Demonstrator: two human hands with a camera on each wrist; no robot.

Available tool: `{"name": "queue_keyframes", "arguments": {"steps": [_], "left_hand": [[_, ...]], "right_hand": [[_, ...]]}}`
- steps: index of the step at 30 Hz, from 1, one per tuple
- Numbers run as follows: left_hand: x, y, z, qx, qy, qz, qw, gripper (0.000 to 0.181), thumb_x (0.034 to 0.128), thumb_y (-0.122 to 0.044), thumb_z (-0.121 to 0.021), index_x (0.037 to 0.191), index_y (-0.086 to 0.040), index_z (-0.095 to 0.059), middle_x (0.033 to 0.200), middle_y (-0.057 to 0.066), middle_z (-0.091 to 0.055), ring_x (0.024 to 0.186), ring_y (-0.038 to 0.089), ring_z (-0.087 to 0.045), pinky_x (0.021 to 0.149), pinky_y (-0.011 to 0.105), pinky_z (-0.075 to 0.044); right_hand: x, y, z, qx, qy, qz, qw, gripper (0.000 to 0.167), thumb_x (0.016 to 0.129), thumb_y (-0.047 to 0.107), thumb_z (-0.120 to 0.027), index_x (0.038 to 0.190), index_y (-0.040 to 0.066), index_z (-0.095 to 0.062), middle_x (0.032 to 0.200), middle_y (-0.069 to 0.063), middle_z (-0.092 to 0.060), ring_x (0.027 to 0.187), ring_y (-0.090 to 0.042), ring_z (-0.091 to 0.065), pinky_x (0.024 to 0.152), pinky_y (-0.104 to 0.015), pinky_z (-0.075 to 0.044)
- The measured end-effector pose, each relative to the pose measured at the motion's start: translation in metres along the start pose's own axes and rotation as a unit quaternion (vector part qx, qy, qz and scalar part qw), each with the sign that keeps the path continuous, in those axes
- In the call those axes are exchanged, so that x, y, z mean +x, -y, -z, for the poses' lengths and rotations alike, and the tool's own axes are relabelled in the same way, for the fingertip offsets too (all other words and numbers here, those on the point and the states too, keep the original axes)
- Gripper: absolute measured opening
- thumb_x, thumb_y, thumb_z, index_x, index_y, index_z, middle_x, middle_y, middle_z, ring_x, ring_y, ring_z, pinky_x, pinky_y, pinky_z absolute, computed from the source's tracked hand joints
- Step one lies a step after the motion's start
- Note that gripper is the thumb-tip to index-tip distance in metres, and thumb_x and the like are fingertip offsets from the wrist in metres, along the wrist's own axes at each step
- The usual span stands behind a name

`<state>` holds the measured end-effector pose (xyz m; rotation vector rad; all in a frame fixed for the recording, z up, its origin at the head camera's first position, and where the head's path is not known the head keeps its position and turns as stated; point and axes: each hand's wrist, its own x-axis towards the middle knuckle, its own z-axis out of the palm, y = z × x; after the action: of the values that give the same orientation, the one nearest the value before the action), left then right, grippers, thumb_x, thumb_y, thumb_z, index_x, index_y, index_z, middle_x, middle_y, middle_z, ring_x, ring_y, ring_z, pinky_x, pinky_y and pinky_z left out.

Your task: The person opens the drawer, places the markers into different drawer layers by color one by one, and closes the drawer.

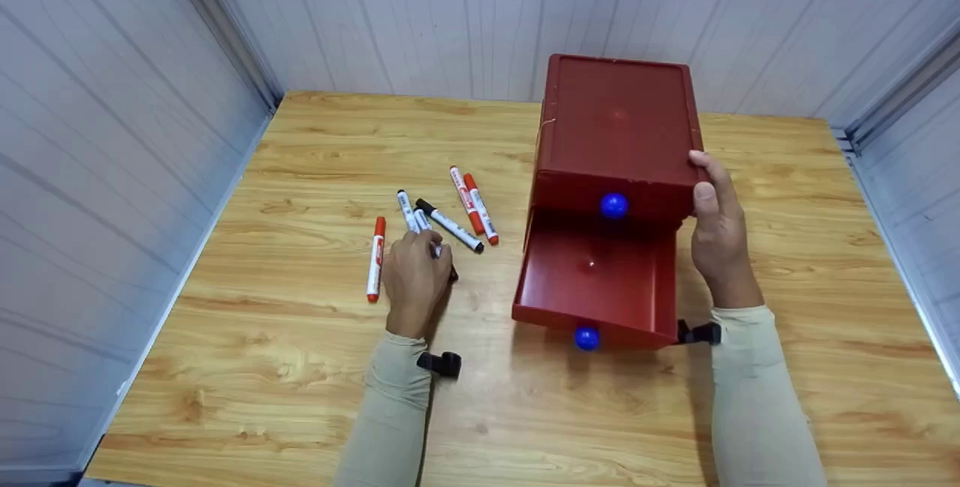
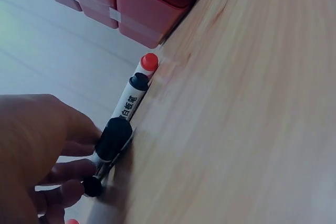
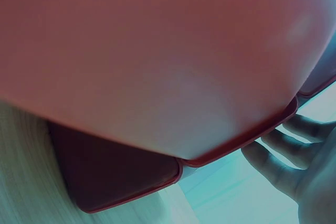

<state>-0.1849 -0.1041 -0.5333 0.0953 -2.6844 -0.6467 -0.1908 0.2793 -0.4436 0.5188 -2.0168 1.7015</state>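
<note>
Your left fingers (image 2: pixel 68 171): tips hidden in head view. Left wrist view shows them curled against a black-capped marker (image 2: pixel 114 137); cannot tell whether they pinch it, the thumb being out of sight there. Only that view gives legible print on a second black-capped marker (image 2: pixel 130 100), just beyond your fingertips, and pale tape (image 2: pixel 114 14) on the red cabinet (image 1: pixel 619 119).

Only head view gives the pulled-out drawer (image 1: pixel 540 277) and its blue knob (image 1: pixel 586 338), right of your left fingers, plus a lone red marker (image 1: pixel 376 260) just left of them.

Your right fingers (image 1: pixel 720 178): fairly straight, resting on the cabinet's front right corner. Right wrist view adds three at a red edge; blurred red fills most of it.

Cut off, left wrist view: a red tip (image 2: pixel 72 222) below your fingers.
</note>
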Motion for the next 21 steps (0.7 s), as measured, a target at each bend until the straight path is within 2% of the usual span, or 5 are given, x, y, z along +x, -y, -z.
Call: {"name": "queue_keyframes", "arguments": {"steps": [4, 7, 10, 14, 21], "left_hand": [[0.000, -0.003, 0.001, 0.005, 0.030, -0.030, 0.9991, 0.015, 0.0864, -0.028, -0.074, 0.094, -0.015, -0.078, 0.079, 0.003, -0.068, 0.065, 0.024, -0.060, 0.053, 0.041, -0.044], [0.000, -0.005, 0.002, 0.005, 0.055, -0.040, 0.9977, 0.018, 0.0880, -0.032, -0.074, 0.096, -0.017, -0.079, 0.077, 0.000, -0.067, 0.062, 0.020, -0.057, 0.050, 0.038, -0.042], [0.000, -0.007, 0.001, 0.002, 0.068, -0.033, 0.9971, 0.022, 0.0881, -0.037, -0.075, 0.098, -0.017, -0.078, 0.077, 0.000, -0.066, 0.062, 0.019, -0.055, 0.050, 0.037, -0.040], [-0.002, -0.010, 0.000, -0.002, 0.068, -0.018, 0.9975, 0.027, 0.0869, -0.041, -0.076, 0.096, -0.016, -0.076, 0.075, 0.000, -0.065, 0.062, 0.019, -0.055, 0.049, 0.037, -0.040], [-0.005, -0.011, -0.001, -0.010, 0.076, 0.001, 0.9970, 0.017, 0.0883, -0.033, -0.073, 0.095, -0.017, -0.074, 0.074, -0.004, -0.065, 0.059, 0.017, -0.055, 0.047, 0.036, -0.039]], "right_hand": [[0.000, 0.000, 0.000, 0.002, -0.004, -0.005, 1.0000, 0.041, 0.108, 0.019, -0.036, 0.144, 0.001, -0.044, 0.139, -0.012, -0.048, 0.109, -0.028, -0.053, 0.084, -0.028, -0.046], [0.000, 0.000, 0.000, -0.004, -0.007, -0.005, 1.0000, 0.041, 0.108, 0.020, -0.036, 0.144, 0.002, -0.045, 0.140, -0.012, -0.048, 0.109, -0.027, -0.054, 0.084, -0.027, -0.046], [0.000, 0.001, 0.001, -0.012, -0.005, -0.002, 0.9999, 0.041, 0.108, 0.020, -0.036, 0.144, 0.002, -0.045, 0.139, -0.012, -0.048, 0.108, -0.026, -0.055, 0.083, -0.027, -0.047], [0.001, 0.001, 0.001, -0.014, -0.002, 0.002, 0.9999, 0.041, 0.108, 0.020, -0.035, 0.144, 0.002, -0.044, 0.139, -0.012, -0.048, 0.107, -0.027, -0.054, 0.082, -0.028, -0.046], [0.001, 0.001, 0.001, -0.007, 0.007, 0.010, 0.9999, 0.042, 0.107, 0.019, -0.034, 0.143, 0.001, -0.044, 0.135, -0.013, -0.050, 0.105, -0.027, -0.054, 0.080, -0.028, -0.047]]}}
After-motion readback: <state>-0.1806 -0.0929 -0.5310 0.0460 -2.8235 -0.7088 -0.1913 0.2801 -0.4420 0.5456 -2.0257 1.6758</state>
